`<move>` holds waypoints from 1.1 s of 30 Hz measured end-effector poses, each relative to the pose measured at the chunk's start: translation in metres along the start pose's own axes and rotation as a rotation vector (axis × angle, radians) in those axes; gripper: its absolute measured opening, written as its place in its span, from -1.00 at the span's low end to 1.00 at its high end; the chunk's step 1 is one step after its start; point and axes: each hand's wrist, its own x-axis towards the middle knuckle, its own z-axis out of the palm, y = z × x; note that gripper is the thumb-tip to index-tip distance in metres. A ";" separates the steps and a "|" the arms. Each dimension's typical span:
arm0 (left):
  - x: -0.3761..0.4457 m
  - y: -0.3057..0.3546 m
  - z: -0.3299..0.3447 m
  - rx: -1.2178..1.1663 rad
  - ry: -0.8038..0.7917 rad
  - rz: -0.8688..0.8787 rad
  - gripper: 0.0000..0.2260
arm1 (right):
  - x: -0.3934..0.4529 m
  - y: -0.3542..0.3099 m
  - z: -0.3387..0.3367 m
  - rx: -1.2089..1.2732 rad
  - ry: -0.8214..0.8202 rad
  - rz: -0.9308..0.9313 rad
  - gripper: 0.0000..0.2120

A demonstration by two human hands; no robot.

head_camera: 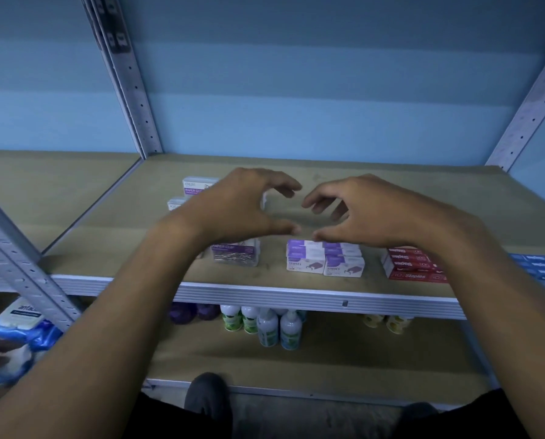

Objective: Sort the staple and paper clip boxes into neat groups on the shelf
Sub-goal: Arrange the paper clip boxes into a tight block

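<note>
On the brown shelf board [391, 191], purple-and-white paper clip boxes [198, 185] stand at the back left, partly hidden by my left hand [239, 207]. A clear paper clip box [236, 253] sits near the front. Purple-and-white staple boxes [325, 259] form a small block at the front centre. Red staple boxes [407, 264] are stacked to their right, blue staple boxes [540, 267] at the far right. My right hand [359, 210] hovers above the purple staple boxes. Both hands are empty, fingers curled and apart, thumbs nearly meeting.
Perforated grey metal uprights [128, 77] frame the shelf at left and right. The lower shelf holds several spray bottles [268, 324], purple items [192, 312] and yellow rolls [388, 323]. Blue wipe packs [18, 331] lie at lower left. A dark shoe [207, 397] shows on the floor.
</note>
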 end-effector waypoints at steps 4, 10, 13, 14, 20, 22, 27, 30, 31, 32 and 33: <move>-0.015 -0.032 -0.020 0.073 0.105 -0.066 -0.56 | 0.014 -0.009 0.008 0.048 0.097 -0.025 -0.57; -0.033 -0.075 -0.030 0.164 0.140 -0.168 -0.64 | 0.039 -0.026 0.022 0.064 0.154 -0.067 -0.59; -0.038 -0.087 -0.034 0.169 0.140 -0.202 -0.67 | 0.053 -0.033 0.032 0.057 0.159 -0.081 -0.58; -0.039 -0.090 -0.034 0.166 0.137 -0.212 -0.68 | 0.057 -0.035 0.035 0.057 0.160 -0.085 -0.58; -0.039 -0.105 -0.035 0.157 0.079 -0.279 -0.66 | 0.082 -0.040 0.051 0.057 0.146 -0.083 -0.56; -0.038 -0.109 -0.035 0.137 0.065 -0.296 -0.65 | 0.089 -0.039 0.056 0.057 0.137 -0.074 -0.56; -0.036 -0.119 -0.033 0.101 0.036 -0.283 -0.68 | 0.099 -0.038 0.063 0.074 0.103 -0.053 -0.57; -0.034 -0.122 -0.032 0.079 0.026 -0.281 -0.67 | 0.102 -0.036 0.066 0.082 0.084 -0.043 -0.60; -0.033 -0.122 -0.032 0.069 0.028 -0.282 -0.67 | 0.103 -0.035 0.067 0.084 0.080 -0.040 -0.60; -0.033 -0.122 -0.033 0.062 0.028 -0.278 -0.66 | 0.103 -0.036 0.067 0.090 0.080 -0.038 -0.61; -0.033 -0.122 -0.033 0.057 0.025 -0.273 -0.66 | 0.102 -0.036 0.068 0.099 0.082 -0.036 -0.61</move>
